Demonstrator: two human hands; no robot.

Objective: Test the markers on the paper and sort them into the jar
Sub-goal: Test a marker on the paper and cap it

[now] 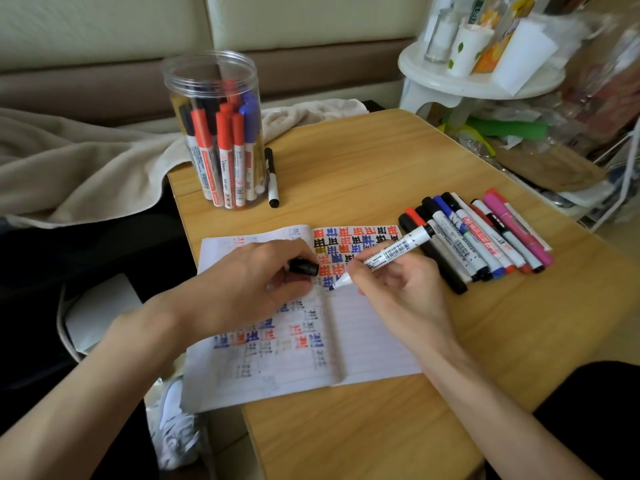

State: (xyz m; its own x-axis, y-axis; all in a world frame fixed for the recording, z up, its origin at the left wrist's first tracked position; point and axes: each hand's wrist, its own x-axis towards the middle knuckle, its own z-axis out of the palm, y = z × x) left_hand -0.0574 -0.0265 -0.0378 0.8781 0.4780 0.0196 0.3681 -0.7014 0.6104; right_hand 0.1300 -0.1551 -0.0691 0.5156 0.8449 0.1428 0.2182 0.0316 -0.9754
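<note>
The right hand [398,289] curls its fingers round a white marker [393,250] and pinches it low down, near the tip. The tip touches the paper [374,341], just under the red, blue and black marks. The left hand [249,282] rests on the paper and pinches the black cap [304,267]. The marker looks light, stiff and smooth, so holding it close to the tip should keep it steady. A row of markers [485,237] lies just beside the paper. The jar [214,129] stands at the back of the table [381,161], with many markers inside it.
</note>
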